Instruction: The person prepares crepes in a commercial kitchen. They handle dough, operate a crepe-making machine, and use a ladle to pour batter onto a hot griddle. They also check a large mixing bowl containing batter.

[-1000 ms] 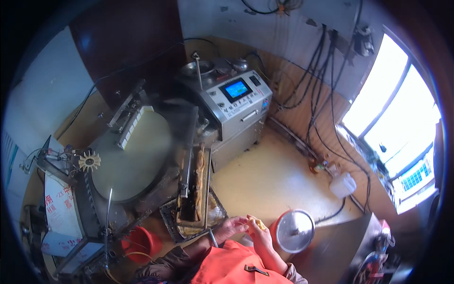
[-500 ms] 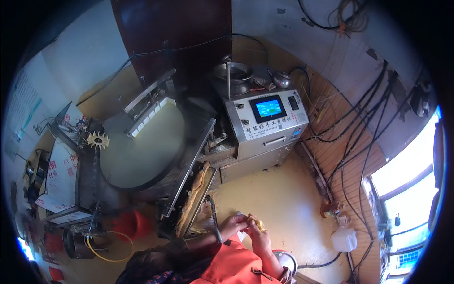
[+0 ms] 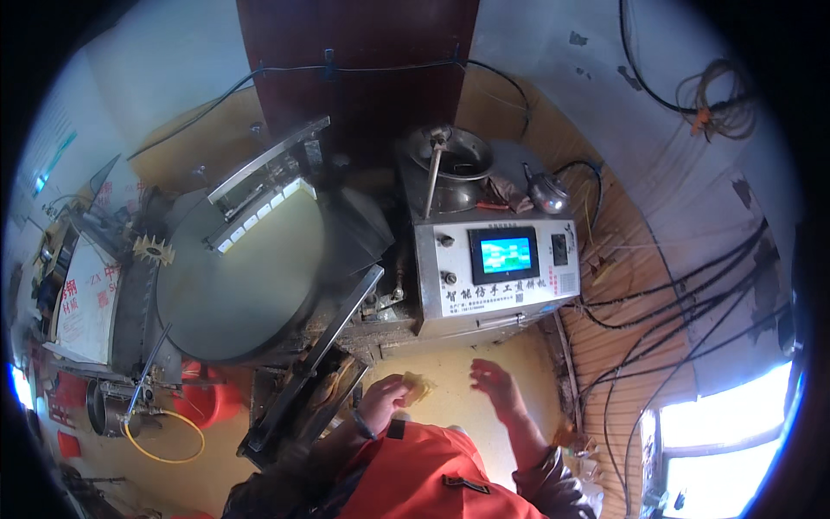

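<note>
My left hand is closed on a crumpled yellowish piece, low in the middle of the view, just right of a long metal tray. My right hand is held apart from it, below the control cabinet, its slightly blurred fingers loosely curled and apart with nothing seen in them. The steel cabinet carries a lit touchscreen. At the left, a large round griddle with a pale film sits under a bar of white blocks. A toothed pale wheel stands beside it.
Red buckets and a yellow hose are on the floor at lower left. Steel bowls and a kettle rest on the cabinet. Black cables hang along the right wall near a bright window.
My hands, together around the yellow piece earlier, have separated: the left keeps it, the right has moved up and right, fingers apart. The view has tilted up and turned.
</note>
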A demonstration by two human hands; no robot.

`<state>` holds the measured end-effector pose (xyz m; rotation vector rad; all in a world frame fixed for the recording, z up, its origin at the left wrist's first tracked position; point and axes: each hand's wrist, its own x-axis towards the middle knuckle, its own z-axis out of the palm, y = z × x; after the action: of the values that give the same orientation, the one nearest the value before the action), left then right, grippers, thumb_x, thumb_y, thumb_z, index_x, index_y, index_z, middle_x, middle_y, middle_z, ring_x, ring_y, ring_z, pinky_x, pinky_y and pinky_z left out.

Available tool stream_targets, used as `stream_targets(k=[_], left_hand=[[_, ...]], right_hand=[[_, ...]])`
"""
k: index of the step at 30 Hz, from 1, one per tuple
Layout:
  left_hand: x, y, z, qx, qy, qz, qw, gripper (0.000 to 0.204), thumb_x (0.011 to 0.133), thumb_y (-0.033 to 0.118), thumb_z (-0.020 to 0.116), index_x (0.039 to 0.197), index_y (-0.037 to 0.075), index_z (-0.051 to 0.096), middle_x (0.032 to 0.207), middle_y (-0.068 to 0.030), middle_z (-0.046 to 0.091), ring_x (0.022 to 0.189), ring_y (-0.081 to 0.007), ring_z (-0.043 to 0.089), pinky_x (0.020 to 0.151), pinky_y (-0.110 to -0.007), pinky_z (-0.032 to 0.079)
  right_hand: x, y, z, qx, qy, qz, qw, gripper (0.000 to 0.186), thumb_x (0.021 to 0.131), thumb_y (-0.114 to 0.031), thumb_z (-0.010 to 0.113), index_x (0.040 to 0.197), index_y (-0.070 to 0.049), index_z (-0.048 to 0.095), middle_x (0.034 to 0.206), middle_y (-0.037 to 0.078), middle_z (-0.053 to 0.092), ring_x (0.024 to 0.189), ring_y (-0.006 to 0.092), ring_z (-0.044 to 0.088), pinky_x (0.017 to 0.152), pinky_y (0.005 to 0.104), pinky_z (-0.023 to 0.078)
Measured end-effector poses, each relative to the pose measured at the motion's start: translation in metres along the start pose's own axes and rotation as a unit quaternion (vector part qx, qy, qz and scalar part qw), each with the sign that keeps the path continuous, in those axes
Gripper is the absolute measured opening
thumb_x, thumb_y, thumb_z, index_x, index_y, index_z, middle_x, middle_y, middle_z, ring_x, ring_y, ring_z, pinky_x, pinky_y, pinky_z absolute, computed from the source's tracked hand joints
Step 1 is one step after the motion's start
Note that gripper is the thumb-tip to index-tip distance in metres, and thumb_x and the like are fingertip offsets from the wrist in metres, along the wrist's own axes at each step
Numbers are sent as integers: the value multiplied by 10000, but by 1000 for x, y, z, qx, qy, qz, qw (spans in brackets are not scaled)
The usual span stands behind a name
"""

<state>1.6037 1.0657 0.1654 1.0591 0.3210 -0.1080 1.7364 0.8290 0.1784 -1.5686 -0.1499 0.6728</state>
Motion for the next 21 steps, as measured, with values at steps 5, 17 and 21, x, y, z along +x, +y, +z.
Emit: stream_targets(k=[5,17,21], left_hand=[[8,-6,-15,-130,150,-9,980,199,892,156,535,1026,50,636,863,12,584,720,-53,487,657,-214,417],[-17,-15,50,-331,375,186,846,170,861,20,534,1008,-16,610,940,-69,629,839,-158,596,722,-267,483],[-24,-12,66,-353,437,195,804,178,869,27,525,1021,-16,606,930,-78,632,850,-162,607,759,-269,492]], right_hand=[[159,-42,-71,-432,140,-226,862,256,869,-169,605,1097,-55,631,986,166,662,871,318,650,789,386,514],[443,-114,-81,-758,62,-265,593,334,833,-251,538,1130,-99,549,1143,94,552,1114,264,496,897,465,399],[447,-130,-78,-780,-2,-240,578,266,812,-289,592,1026,-132,600,1088,81,580,1059,245,534,869,435,409]])
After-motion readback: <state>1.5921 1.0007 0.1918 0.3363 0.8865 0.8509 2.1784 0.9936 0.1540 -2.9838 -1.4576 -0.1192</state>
